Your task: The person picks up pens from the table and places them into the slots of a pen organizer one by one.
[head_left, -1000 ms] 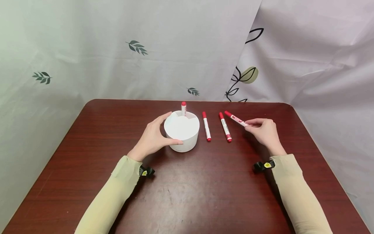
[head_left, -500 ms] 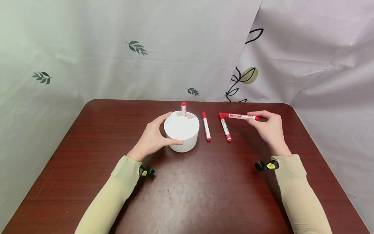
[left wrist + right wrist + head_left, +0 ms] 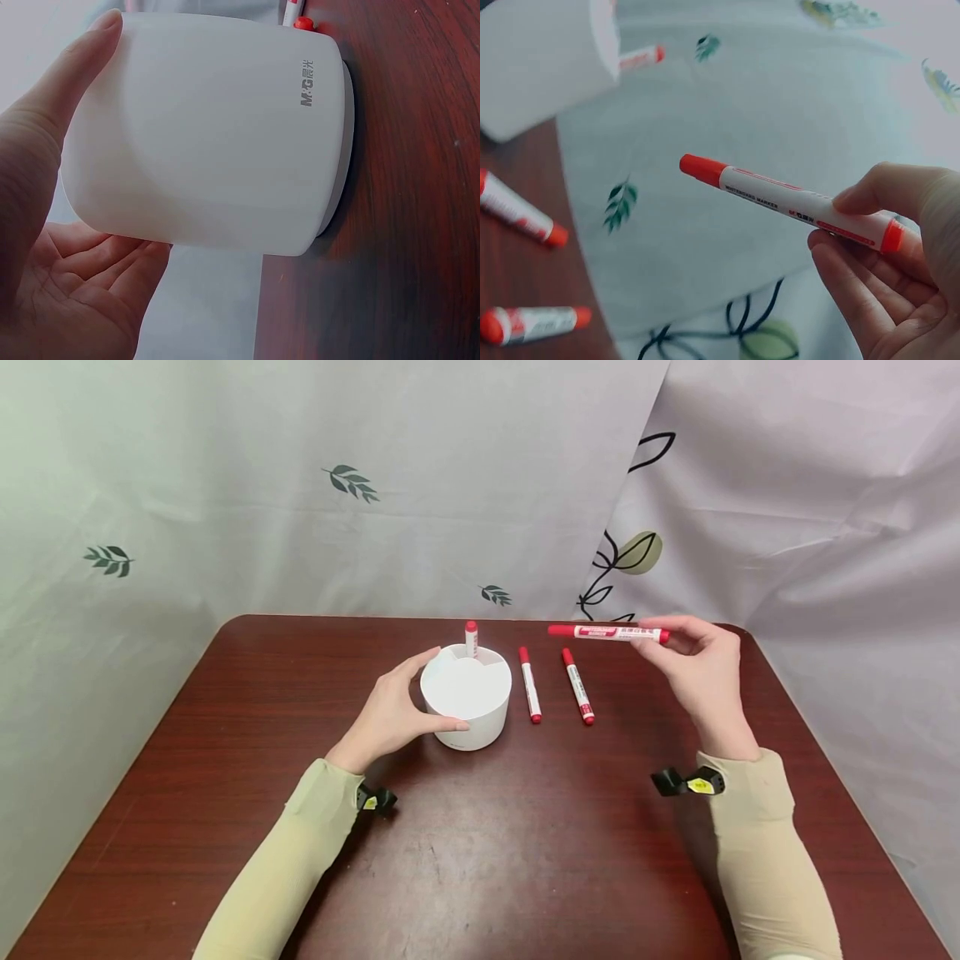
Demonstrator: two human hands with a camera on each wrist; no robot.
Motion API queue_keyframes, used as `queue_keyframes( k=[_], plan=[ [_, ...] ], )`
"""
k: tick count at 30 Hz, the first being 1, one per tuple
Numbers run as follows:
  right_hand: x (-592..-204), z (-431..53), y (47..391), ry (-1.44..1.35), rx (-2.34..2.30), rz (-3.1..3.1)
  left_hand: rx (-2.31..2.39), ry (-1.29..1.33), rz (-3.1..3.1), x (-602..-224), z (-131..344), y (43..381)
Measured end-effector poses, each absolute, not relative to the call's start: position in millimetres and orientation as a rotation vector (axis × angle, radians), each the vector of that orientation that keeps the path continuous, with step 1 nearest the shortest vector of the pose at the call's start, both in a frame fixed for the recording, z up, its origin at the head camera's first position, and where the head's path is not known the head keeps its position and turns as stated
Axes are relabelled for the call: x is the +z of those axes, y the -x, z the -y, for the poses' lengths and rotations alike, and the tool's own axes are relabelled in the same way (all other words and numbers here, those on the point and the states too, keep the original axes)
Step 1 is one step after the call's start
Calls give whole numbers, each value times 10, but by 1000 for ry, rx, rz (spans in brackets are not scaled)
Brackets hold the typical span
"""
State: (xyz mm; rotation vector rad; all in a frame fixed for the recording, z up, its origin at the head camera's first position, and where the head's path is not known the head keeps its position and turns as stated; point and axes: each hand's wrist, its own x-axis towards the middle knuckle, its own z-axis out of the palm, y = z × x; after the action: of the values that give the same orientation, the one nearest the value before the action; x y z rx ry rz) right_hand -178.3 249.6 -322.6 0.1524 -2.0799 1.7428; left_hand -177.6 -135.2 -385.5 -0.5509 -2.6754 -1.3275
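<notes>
My left hand [image 3: 390, 710] grips a white round pen holder [image 3: 480, 727] by its sides, thumb at the front and fingers round the far left. The pen holder stands on the table, and a red-capped marker [image 3: 471, 639] pokes up from its back compartment. Up in the air at the right, my right hand [image 3: 697, 668] pinches a red whiteboard marker [image 3: 600, 632] near its tail end. That marker lies almost level, its red cap pointing left; the right wrist view shows thumb and fingers on its white barrel [image 3: 780, 196].
Two more red markers lie side by side on the table, one marker [image 3: 530, 687] just right of the pen holder and the other marker [image 3: 578, 687] further right. Behind the dark wooden table [image 3: 480, 843] hangs a pale curtain [image 3: 420, 543] with leaf prints.
My right hand has lifted its marker off the table, up and slightly right, turning it from slanted to nearly level. The left hand and pen holder have stayed put.
</notes>
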Motion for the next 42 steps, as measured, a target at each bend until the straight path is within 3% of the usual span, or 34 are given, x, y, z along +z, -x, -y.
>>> queue_keyframes(
  k=[19, 42],
  plan=[
    [-2833, -1917, 1730, -470, 1953, 1917, -1338, 573, 2659, -3883, 1358, 1786],
    [-3241, -1469, 1888, -615, 1689, 2454, -1327, 576, 2656, -3869, 1351, 1793]
  ],
)
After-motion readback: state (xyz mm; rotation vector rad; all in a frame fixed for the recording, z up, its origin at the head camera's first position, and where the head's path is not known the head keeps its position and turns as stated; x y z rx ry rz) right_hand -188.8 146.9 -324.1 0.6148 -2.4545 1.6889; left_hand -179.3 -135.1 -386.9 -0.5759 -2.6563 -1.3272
